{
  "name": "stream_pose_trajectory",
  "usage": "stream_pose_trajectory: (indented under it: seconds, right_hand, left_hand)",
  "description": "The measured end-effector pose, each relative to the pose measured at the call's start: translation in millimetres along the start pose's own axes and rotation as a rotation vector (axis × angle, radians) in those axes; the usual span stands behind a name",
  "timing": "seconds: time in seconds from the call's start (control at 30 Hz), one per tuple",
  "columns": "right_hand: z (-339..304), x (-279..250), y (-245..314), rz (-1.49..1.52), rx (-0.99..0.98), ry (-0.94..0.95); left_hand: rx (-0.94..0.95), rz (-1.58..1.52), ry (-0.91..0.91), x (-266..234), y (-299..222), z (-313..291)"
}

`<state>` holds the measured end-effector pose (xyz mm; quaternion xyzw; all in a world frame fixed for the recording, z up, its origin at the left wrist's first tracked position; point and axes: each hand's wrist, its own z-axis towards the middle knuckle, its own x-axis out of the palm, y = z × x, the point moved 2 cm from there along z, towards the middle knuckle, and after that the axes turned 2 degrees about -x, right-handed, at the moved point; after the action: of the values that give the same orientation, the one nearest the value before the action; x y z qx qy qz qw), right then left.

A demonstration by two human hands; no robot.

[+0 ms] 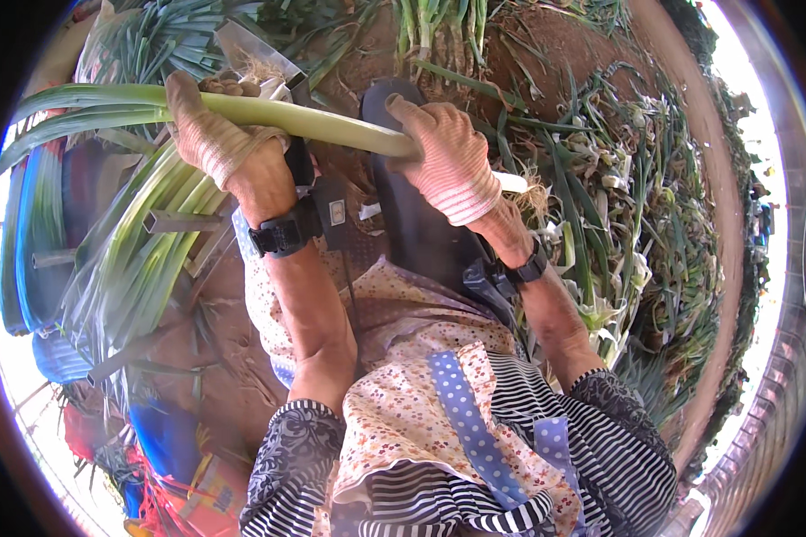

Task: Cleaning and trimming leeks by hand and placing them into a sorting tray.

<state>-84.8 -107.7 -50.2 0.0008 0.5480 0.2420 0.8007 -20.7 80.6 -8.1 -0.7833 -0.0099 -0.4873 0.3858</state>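
In the head view, showed a small pale label (337, 212) on a dark device (334, 236) near the left wristband (282, 236), too small to read, and print on an orange-and-yellow package (213, 490) at lower left, beside a blue bag (163, 438). Gripped a long leek (318, 122) crosswise beyond a floral apron (394, 394), with the left hand (210, 134) wrapped around its green upper stalk and the right hand (448, 161) curled around the paler lower stalk, just short of the white, rooted end. Wore knitted gloves (228, 150) on both. Worked above brown earth (233, 353), with a heap of limp leaves (600, 206) spread along the right, a bundle of leeks (134, 255) lying against a metal bar (184, 222) to the left, and more leeks (439, 27) bunched at the top. Took in pale ribbed sheeting (773, 438) at far right, against bright light
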Motion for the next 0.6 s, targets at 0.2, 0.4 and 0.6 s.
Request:
stream_pose_trajectory:
  seconds: [0.2, 0.4, 0.6]
  right_hand:
    - [-4.1, 0.8, -1.0, -0.026, -0.044, -0.026]
    - [-41.7, -34.1, 11.2, 0.271, -0.010, -0.022]
    - [-106.1, -77.7, -3.1, 0.358, 0.363, 0.214]
  left_hand:
    - [-0.014, -0.051, -0.019, 2.2, -0.5, -7.0]
    - [0.134, -0.027, -0.099, -8.5, 2.8, 3.1]
    - [0.185, 0.070, -0.224, -9.3, -5.8, 2.3]
